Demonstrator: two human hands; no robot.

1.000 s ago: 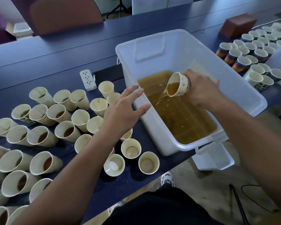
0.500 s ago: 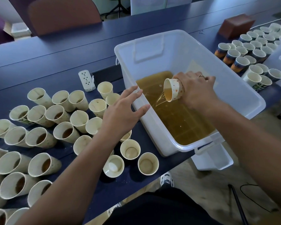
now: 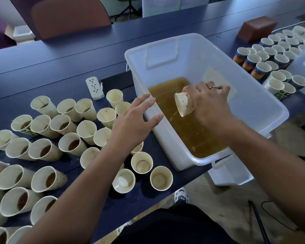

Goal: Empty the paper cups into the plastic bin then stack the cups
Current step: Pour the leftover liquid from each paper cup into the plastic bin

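Cup (image 3: 184, 106) tipped on its side, mouth turned to the left and slightly down, sits in the grip of the right hand (image 3: 209, 104), whose fingers and thumb curl round its speckled wall; a ring shows on one finger. The cup hangs inside the plastic bin (image 3: 264, 101), above the brown liquid (image 3: 187, 131) that covers the bin's floor, and no stream can be made out leaving its rim. The bin is a translucent white tub standing on the dark blue tabletop (image 3: 60, 66), its near corner jutting past the tabletop's edge. The left hand (image 3: 136, 122) hovers with fingers spread and relaxed, holding nothing, its fingertips just beside the bin's left wall and above the nearest of the paper cups (image 3: 48, 138) crowded on the left of the tabletop. Many of those cups show brown liquid at the bottom; a few closest to the front edge, such as the pale one (image 3: 161, 178) near the bin's corner, look nearly dry inside. A white power strip (image 3: 94, 88) lies just behind that crowd, near the bin's far left corner. To the right of the bin, well apart from the hands, stands a second cluster of cups (image 3: 271, 59), some with dark orange-patterned sides, and behind them a reddish-brown box (image 3: 257, 29). A brown chair back (image 3: 69, 16) stands beyond the far side of the tabletop, and a sneaker (image 3: 181, 196) shows on the floor below its front edge.
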